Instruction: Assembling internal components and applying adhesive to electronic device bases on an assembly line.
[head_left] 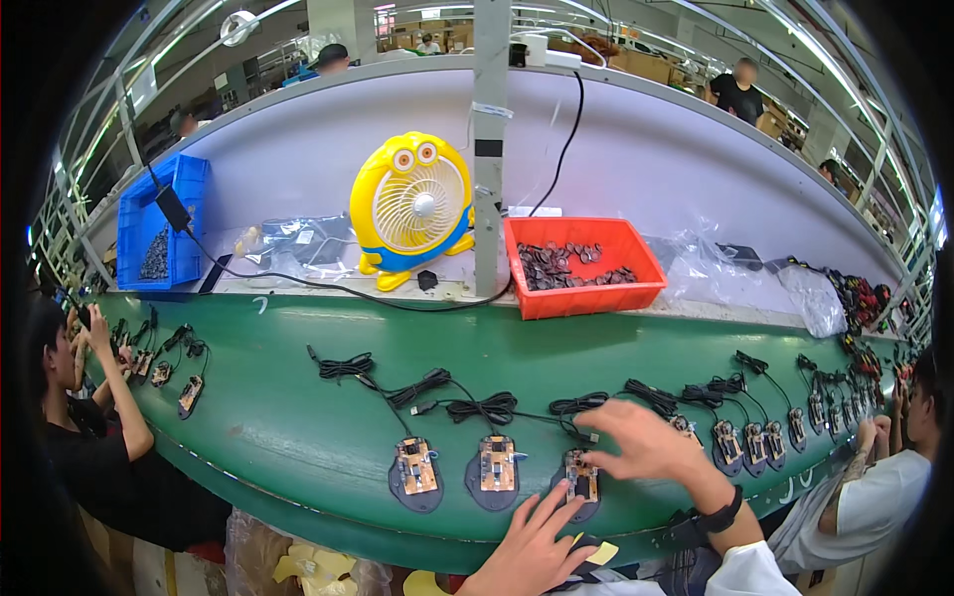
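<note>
Circuit board point(592, 481) on green worktop point(447, 348), between both grips. Left grip point(532, 552): palm down, extended fingers apart, tips at board. Right grip point(651, 442): arched above, thumb and fingers parted.

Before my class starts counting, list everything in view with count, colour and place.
Bench: one, green, across the middle
Circuit boards: three nearest, tan on dark bases, centre; more at both sides
Cables: many, black, coiled beyond the boards
Fan: one, yellow and blue, back centre
Post: one, grey, right of the fan
Wall: one, whitish, behind the fan
Bin: one, red, right of the post
Small parts: many, dark, inside the bin
Tub: one, blue, back left
Adapter: one, black, before the tub
Plastic bags: several, clear, along the back
Co-workers: several, dark or pale tops, both sides and background
Wristband: one, black, right wrist
Left hand: one, bare, fingertips at the third board
Right hand: one, bare, over the third board
</note>
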Motion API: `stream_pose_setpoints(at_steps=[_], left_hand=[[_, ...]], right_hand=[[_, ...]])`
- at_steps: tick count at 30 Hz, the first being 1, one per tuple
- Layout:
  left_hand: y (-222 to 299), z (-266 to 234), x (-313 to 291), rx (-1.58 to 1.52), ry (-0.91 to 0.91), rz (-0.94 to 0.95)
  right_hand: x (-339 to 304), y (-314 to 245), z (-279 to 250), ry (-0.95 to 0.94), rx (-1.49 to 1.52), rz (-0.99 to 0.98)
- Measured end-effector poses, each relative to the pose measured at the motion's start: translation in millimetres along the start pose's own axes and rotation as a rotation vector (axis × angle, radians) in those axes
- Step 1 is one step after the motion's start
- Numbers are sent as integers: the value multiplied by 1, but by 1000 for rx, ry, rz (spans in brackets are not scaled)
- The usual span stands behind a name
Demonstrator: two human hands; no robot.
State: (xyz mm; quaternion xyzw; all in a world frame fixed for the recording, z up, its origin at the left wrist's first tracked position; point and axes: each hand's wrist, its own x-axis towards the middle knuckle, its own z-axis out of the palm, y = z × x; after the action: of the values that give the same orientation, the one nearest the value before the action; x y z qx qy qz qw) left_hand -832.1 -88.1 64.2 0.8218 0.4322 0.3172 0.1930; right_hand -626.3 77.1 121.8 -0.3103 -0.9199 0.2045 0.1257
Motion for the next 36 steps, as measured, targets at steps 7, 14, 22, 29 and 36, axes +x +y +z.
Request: stream_pose_setpoints(at_steps=[7, 14, 22, 29, 36], left_hand=[[-27, -34, -36, 138, 261, -162], [-44, -46, -58, 228, 351, -379], [-25, -62, -41, -56, 206, -202], [-31, -42, -31, 4, 166, -150], [-21, -36, -31, 68, 131, -134]], right_hand=[[109, 93, -69, 381, -42, 36], [216, 206, -52, 131, -226, 249], [244, 187, -44, 360, -209, 258], [147, 49, -29, 349, 157, -75], [62, -41, 39, -6, 424, 32]])
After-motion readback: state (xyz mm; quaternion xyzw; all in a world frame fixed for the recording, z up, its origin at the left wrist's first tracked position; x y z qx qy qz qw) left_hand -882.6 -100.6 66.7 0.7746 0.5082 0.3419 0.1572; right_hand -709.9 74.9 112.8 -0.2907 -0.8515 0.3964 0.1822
